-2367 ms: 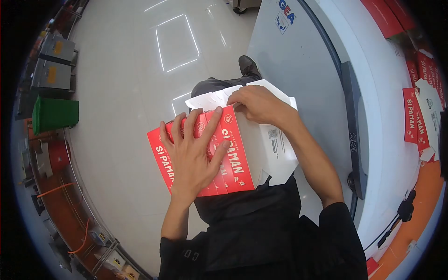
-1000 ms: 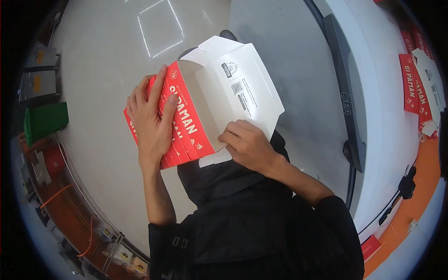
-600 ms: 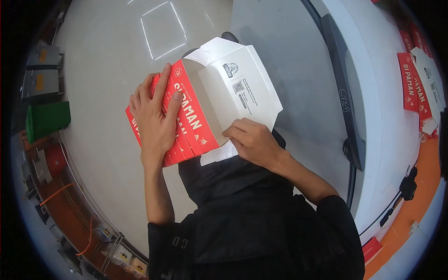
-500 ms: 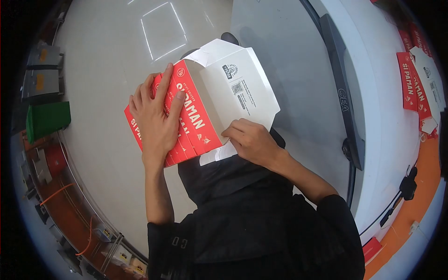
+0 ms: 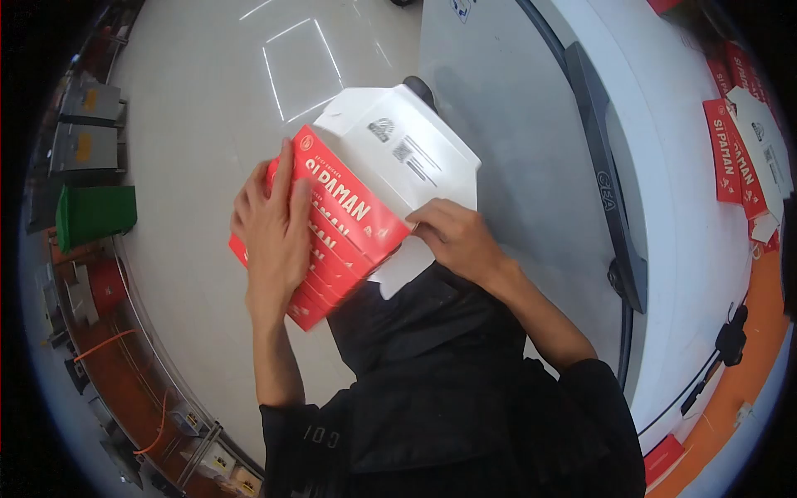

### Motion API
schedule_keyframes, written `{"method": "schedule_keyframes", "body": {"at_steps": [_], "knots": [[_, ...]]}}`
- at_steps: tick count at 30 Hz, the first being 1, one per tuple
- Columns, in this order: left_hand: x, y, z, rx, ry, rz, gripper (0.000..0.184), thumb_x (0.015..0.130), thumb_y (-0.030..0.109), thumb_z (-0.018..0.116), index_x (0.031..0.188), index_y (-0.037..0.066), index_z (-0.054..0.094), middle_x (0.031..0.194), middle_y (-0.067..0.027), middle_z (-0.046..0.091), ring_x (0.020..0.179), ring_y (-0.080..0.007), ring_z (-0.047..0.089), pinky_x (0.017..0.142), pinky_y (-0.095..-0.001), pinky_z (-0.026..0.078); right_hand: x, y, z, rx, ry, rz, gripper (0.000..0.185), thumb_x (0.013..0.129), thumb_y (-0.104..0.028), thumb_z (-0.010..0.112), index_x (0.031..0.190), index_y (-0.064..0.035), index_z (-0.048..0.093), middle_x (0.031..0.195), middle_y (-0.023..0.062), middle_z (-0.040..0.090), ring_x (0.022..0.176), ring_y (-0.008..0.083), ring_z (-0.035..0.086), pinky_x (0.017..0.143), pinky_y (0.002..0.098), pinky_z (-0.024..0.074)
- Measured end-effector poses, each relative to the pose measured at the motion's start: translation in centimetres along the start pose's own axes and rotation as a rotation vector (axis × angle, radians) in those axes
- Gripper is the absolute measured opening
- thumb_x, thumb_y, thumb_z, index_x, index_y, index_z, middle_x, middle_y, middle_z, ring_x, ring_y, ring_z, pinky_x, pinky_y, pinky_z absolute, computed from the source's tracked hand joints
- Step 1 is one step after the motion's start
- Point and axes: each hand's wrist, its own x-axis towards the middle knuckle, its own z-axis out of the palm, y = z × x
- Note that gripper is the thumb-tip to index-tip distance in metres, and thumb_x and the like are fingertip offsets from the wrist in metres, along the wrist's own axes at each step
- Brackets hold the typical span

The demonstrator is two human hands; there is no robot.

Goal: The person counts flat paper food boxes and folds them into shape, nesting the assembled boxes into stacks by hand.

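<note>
Several red cardboard food boxes [image 5: 340, 202] marked "SI PAMAN" sit nested in a slanted stack over my lap. My left hand [image 5: 278, 236] lies across their red faces, fingers stretched along the printed side, gripping the stack. The front box's white lid [image 5: 432, 137] stands unfolded, its inside showing a printed logo and a QR code. At the near right corner of that box, my right hand [image 5: 457, 236] pinches the cardboard edge between thumb and fingers. A white side flap [image 5: 407, 270] hangs below this hand. The fingertips' exact hold is partly hidden.
To the right stands a grey-and-white freezer [image 5: 531, 141] with a dark handle labelled GEA [image 5: 604, 187]. More flat red and white boxes [image 5: 730, 153] lie beyond it. At the left are a green bin [image 5: 98, 216] and shelving [image 5: 124, 332]. The floor [image 5: 191, 108] is pale tile.
The box stack has tilted clockwise, with its lower edge swinging down and its lid shifting slightly downward. My right hand still pinches the near corner. The camera view has shifted slightly.
</note>
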Motion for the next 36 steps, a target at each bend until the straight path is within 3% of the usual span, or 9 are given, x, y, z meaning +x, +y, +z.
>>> {"method": "schedule_keyframes", "body": {"at_steps": [1, 2, 6, 8, 9, 10, 14, 23, 36], "knots": [[-0.4, -0.6, -1.1, -0.027, -0.039, -0.034, 0.058, 0.107, 0.049, 0.044, 0.158, 0.023, 0.044, 0.148, -0.0181, 0.047, 0.14, -0.0378, 0.039, 0.12, -0.0535, 0.025, 0.6, 0.4, -0.1, 0.009, 0.021, 0.014, 0.017, 0.088, 0.004, 0.07, 0.105, -0.0011, 0.07, 0.097, 0.0132, 0.073, 0.087, 0.0297, 0.073, 0.076, 0.0363, 0.0578], [-0.8, -1.4, -2.1, -0.02, -0.045, 0.008, 0.058, 0.107, 0.046, 0.049, 0.159, 0.021, 0.043, 0.142, -0.0184, 0.052, 0.124, -0.0353, 0.053, 0.108, -0.044, 0.044, 1.2, 0.9, -0.3, 0.072, 0.022, 0.072, 0.021, 0.09, 0.0, 0.069, 0.111, -0.0007, 0.069, 0.103, 0.0147, 0.072, 0.095, 0.03, 0.072, 0.082, 0.0368, 0.0568], [-3.0, -2.8, -4.8, -0.309, -0.158, -0.224, 0.067, 0.101, 0.036, 0.067, 0.159, 0.012, 0.041, 0.112, -0.012, 0.064, 0.085, -0.0191, 0.066, 0.072, -0.0364, 0.058, 3.2, 2.0, -0.4, 0.586, 0.098, 0.239, 0.04, 0.099, -0.013, 0.061, 0.137, 0.0011, 0.058, 0.131, 0.0184, 0.065, 0.125, 0.0298, 0.062, 0.106, 0.0395, 0.0469], [-3.7, -3.8, -4.9, -0.512, -0.284, -0.314, 0.068, 0.101, 0.033, 0.068, 0.158, 0.01, 0.041, 0.109, -0.0111, 0.064, 0.084, -0.0179, 0.065, 0.071, -0.0363, 0.058, 3.9, 1.0, -1.2, 0.824, 0.014, 0.23, 0.059, 0.105, -0.029, 0.054, 0.153, 0.0013, 0.039, 0.151, 0.0188, 0.049, 0.142, 0.0301, 0.044, 0.12, 0.0429, 0.0313], [-3.9, -4.2, -5.1, -0.616, -0.348, -0.363, 0.068, 0.101, 0.031, 0.068, 0.158, 0.009, 0.04, 0.108, -0.0106, 0.063, 0.084, -0.0173, 0.065, 0.07, -0.0362, 0.058, 4.0, 0.2, -0.9, 0.826, -0.011, 0.177, 0.061, 0.105, -0.032, 0.055, 0.154, 0.0007, 0.038, 0.151, 0.0192, 0.048, 0.142, 0.0292, 0.044, 0.12, 0.0424, 0.0314], [-3.6, -4.5, -5.3, -0.76, -0.47, -0.439, 0.07, 0.099, 0.03, 0.071, 0.157, 0.008, 0.04, 0.112, -0.0101, 0.062, 0.096, -0.0179, 0.064, 0.085, -0.039, 0.057, 4.0, -0.4, -0.5, 0.827, -0.037, 0.125, 0.063, 0.105, -0.034, 0.055, 0.155, 0.0001, 0.037, 0.152, 0.0196, 0.047, 0.142, 0.0284, 0.043, 0.12, 0.042, 0.0314], [-2.7, -9.3, 1.2, -0.698, 0.003, 0.119, 0.078, 0.095, 0.046, 0.071, 0.155, 0.007, 0.042, 0.122, -0.0068, 0.058, 0.12, -0.0215, 0.054, 0.111, -0.0416, 0.041, 4.2, 0.6, 1.8, 0.874, 0.002, 0.107, 0.074, 0.101, -0.046, 0.06, 0.154, -0.0008, 0.036, 0.145, 0.0191, 0.049, 0.136, 0.025, 0.047, 0.116, 0.0398, 0.0353], [-1.3, -10.4, 10.1, -1.13, 0.156, 0.158, 0.081, 0.093, 0.077, 0.05, 0.103, -0.002, 0.058, 0.09, -0.0091, 0.063, 0.081, -0.0132, 0.057, 0.074, -0.0301, 0.045, 4.1, 1.4, 2.6, 0.853, 0.114, 0.188, 0.05, 0.097, -0.041, 0.061, 0.125, -0.0011, 0.053, 0.114, 0.0097, 0.059, 0.106, 0.0177, 0.059, 0.096, 0.0343, 0.047], [-1.9, -10.5, 11.3, -1.261, 0.258, 0.321, 0.058, 0.101, 0.058, 0.056, 0.1, 0.0, 0.056, 0.083, -0.0101, 0.06, 0.073, -0.0178, 0.056, 0.068, -0.0329, 0.046, 4.3, 2.0, 2.3, 0.723, 0.089, 0.125, 0.04, 0.097, -0.036, 0.062, 0.115, -0.0003, 0.06, 0.102, 0.0083, 0.061, 0.096, 0.0169, 0.059, 0.091, 0.0337, 0.0458]]}}
